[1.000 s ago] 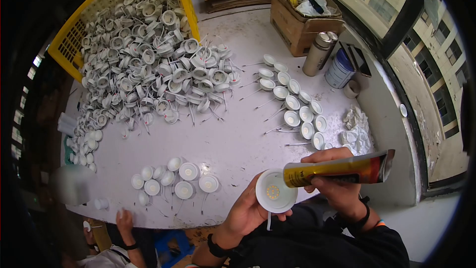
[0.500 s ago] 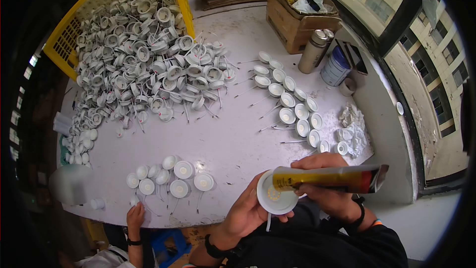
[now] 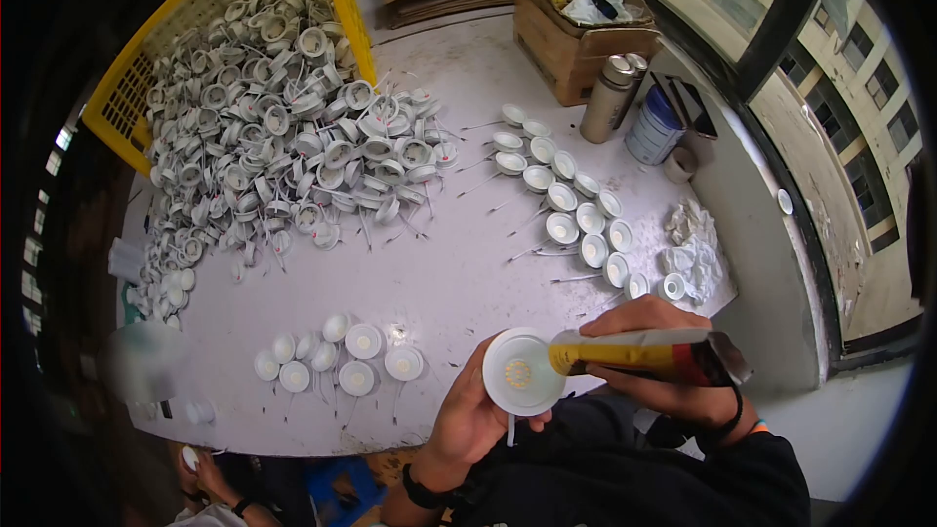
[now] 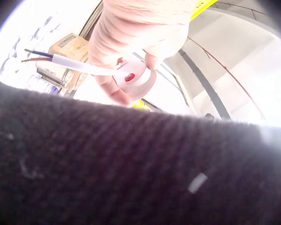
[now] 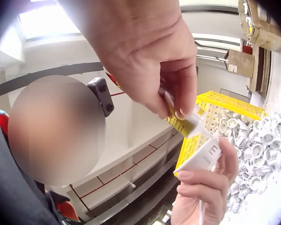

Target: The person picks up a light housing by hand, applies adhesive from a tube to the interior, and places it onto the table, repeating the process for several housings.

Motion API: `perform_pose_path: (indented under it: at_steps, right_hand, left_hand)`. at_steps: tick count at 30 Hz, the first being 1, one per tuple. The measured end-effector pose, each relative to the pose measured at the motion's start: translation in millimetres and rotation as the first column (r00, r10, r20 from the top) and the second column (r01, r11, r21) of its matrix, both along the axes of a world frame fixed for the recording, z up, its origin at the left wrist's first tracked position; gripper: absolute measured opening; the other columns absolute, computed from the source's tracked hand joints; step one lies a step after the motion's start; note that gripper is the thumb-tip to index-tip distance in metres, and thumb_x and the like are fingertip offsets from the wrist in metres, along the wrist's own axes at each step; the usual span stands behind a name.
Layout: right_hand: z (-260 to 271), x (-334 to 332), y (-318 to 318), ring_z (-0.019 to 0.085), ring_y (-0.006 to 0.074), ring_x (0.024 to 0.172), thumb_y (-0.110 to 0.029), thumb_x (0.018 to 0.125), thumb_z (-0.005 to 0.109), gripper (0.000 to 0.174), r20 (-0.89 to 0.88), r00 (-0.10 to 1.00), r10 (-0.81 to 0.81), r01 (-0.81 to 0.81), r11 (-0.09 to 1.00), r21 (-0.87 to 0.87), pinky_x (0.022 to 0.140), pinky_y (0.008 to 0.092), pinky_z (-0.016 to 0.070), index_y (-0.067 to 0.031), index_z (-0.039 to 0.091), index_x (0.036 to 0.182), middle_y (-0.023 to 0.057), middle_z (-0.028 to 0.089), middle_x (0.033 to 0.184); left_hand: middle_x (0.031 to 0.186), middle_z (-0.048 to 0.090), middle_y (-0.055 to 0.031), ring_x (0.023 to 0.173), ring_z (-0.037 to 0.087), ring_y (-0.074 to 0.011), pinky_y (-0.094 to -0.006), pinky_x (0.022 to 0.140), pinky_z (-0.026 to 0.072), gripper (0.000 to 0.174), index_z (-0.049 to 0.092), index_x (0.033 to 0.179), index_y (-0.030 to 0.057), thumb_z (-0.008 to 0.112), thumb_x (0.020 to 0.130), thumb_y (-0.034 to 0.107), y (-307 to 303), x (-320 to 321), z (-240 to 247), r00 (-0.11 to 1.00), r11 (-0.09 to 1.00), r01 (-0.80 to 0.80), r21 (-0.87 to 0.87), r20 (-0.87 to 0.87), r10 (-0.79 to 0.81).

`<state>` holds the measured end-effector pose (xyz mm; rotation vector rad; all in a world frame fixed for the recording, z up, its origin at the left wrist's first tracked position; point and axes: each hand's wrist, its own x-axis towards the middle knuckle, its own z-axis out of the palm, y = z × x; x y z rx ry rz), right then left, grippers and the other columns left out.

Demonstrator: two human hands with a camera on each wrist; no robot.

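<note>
So far left there's a yellow crate (image 3: 127, 88) tipped onto the white table (image 3: 459, 273), with a big pile of lamp shells (image 3: 283, 156) spilling out, wires everywhere. Nearer the front edge sits a small cluster of lamps (image 3: 342, 356). Over that edge the left hand (image 3: 473, 420) has its fingers curled round one round lamp (image 3: 520, 371), face up. The right hand (image 3: 664, 351) is wrapped tight round a yellow tube (image 3: 634, 351), nozzle touching the lamp's rim. Further right: neat rows of lamps (image 3: 576, 215), a cardboard box (image 3: 576, 49), a metal bottle (image 3: 602, 100), a tin can (image 3: 652, 127), crumpled rags (image 3: 693, 254), then the window (image 3: 781, 0).
</note>
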<state>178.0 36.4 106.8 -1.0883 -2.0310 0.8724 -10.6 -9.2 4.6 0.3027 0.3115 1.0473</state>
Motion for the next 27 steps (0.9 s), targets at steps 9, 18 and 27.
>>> perform_pose_path:
  at_steps: [9,18,27]
  right_hand:
    - [8,-2,-1,0.057,0.0138,0.066,-0.005,0.07,0.065,0.023,-0.34,0.94,-0.002,-0.18,0.844,-0.505,0.059,0.024,0.0454,0.0015,0.054,0.089,0.0094,0.058,0.08]
    - [-31,-34,5,0.057,0.0144,0.062,0.0,0.075,0.056,0.023,-0.606,0.77,-0.197,-0.097,0.904,-0.417,0.053,0.0236,0.0482,0.0034,0.045,0.094,0.0151,0.056,0.086]
    - [-52,-22,15,0.051,0.013,0.054,-0.009,0.076,0.053,0.024,-0.625,0.661,-0.415,0.139,0.886,-0.442,0.041,0.0235,0.043,-0.0006,0.045,0.096,0.0077,0.051,0.078]
  left_hand:
    - [0.103,0.047,-0.0175,0.076,0.054,-0.0252,-0.0346,0.059,0.0462,0.056,0.029,0.118,0.0002,0.039,0.083,0.043,-1,5,3,0.995,0.995,-0.082,-0.062,-0.061,0.078]
    - [0.097,0.05,-0.0147,0.073,0.052,-0.0224,-0.0315,0.06,0.043,0.053,0.035,0.117,0.0013,0.024,0.087,0.044,6,10,2,0.995,0.999,-0.003,-0.049,0.101,0.008]
    - [0.093,0.052,-0.0134,0.076,0.052,-0.0231,-0.0329,0.057,0.0433,0.054,0.038,0.113,0.0017,0.022,0.087,0.047,-9,-63,-30,0.906,0.908,-0.411,-0.08,-0.147,0.397]
